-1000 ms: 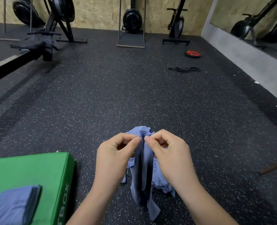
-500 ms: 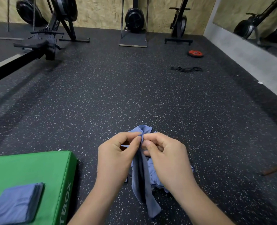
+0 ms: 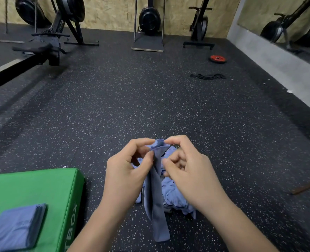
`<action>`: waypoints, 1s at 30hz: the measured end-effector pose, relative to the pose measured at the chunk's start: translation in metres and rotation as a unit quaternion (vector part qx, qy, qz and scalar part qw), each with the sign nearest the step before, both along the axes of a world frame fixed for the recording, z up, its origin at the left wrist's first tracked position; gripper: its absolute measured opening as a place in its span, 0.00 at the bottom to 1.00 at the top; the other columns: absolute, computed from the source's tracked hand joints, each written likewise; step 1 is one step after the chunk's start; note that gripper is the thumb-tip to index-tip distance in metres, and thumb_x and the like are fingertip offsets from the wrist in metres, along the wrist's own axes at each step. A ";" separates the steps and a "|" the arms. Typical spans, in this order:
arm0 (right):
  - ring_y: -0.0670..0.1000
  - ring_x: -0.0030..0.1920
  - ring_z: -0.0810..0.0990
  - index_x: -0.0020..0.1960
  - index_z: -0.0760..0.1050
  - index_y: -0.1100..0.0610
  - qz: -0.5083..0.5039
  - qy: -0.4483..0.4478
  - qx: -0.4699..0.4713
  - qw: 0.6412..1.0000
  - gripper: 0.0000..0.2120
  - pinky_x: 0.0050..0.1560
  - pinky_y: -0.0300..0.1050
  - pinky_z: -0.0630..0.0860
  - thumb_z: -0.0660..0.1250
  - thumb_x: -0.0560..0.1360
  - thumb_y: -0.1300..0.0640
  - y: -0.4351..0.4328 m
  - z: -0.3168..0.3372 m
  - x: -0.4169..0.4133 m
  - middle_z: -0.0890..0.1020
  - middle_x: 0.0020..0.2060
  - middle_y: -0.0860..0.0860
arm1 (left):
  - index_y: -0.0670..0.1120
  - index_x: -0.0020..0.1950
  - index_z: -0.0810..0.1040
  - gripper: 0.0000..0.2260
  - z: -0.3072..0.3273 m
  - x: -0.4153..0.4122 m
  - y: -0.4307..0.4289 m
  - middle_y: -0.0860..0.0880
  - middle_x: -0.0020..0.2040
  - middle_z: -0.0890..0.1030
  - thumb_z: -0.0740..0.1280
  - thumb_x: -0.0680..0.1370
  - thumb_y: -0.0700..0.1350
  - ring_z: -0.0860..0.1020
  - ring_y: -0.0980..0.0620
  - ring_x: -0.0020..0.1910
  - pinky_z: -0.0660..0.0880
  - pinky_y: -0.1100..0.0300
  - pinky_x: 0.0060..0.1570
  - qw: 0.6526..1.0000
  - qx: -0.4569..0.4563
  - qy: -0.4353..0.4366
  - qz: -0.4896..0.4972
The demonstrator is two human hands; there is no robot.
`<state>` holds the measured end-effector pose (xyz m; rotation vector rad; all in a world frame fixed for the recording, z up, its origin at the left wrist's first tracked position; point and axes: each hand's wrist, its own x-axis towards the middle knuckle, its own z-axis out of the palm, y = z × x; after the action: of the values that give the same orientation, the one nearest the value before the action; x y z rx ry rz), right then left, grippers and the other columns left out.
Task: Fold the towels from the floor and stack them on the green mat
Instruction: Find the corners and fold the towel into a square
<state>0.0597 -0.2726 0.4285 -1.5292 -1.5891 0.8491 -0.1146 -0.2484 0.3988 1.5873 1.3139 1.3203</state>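
Hands have drifted apart a bit: left hand (image 3: 127, 171) pinches the hanging blue towel (image 3: 155, 206), and right hand (image 3: 190, 171) picks at its top edge with curled fingers, just right of the green mat (image 3: 41, 182). Looks like they're hunting for corners; the fold hasn't started.

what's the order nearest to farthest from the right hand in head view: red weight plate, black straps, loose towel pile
1. loose towel pile, on the floor under the right hand
2. black straps, farther out, to the right
3. red weight plate, beyond them, nearer the far wall
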 end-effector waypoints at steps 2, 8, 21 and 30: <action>0.45 0.37 0.81 0.64 0.74 0.38 0.023 -0.076 -0.014 0.997 0.18 0.43 0.38 0.77 0.71 0.81 0.57 0.004 -0.001 0.006 0.83 0.39 0.46 | 0.58 0.59 0.84 0.15 0.001 -0.002 0.000 0.56 0.42 0.85 0.74 0.81 0.38 0.79 0.54 0.40 0.78 0.48 0.44 0.999 -0.007 -0.023 -0.025; 0.43 0.31 0.71 0.53 0.76 0.44 0.080 -0.133 -0.106 0.982 0.04 0.34 0.40 0.68 0.71 0.80 0.50 0.016 -0.002 0.016 0.78 0.33 0.50 | 0.57 0.51 0.85 0.16 0.003 -0.007 0.000 0.54 0.46 0.88 0.73 0.80 0.34 0.83 0.50 0.44 0.81 0.48 0.48 0.998 0.009 0.007 -0.064; 0.46 0.33 0.71 0.39 0.72 0.54 -0.046 -0.124 0.057 0.990 0.11 0.37 0.44 0.70 0.68 0.79 0.57 0.020 0.010 0.032 0.76 0.33 0.49 | 0.55 0.44 0.85 0.13 0.008 -0.028 0.007 0.62 0.39 0.85 0.79 0.72 0.36 0.83 0.59 0.38 0.78 0.66 0.42 0.978 0.089 0.187 0.031; 0.48 0.46 0.81 0.52 0.79 0.48 -0.062 0.016 0.176 0.982 0.06 0.50 0.38 0.76 0.75 0.81 0.58 0.008 0.030 0.030 0.81 0.42 0.45 | 0.49 0.53 0.85 0.09 0.022 -0.032 0.005 0.63 0.44 0.84 0.76 0.77 0.37 0.83 0.66 0.44 0.72 0.78 0.47 0.967 0.158 0.148 0.134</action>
<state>0.0895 -0.2650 0.4588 -1.3359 -1.5095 0.4907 -0.1469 -0.2438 0.4207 1.9347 1.6063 1.5631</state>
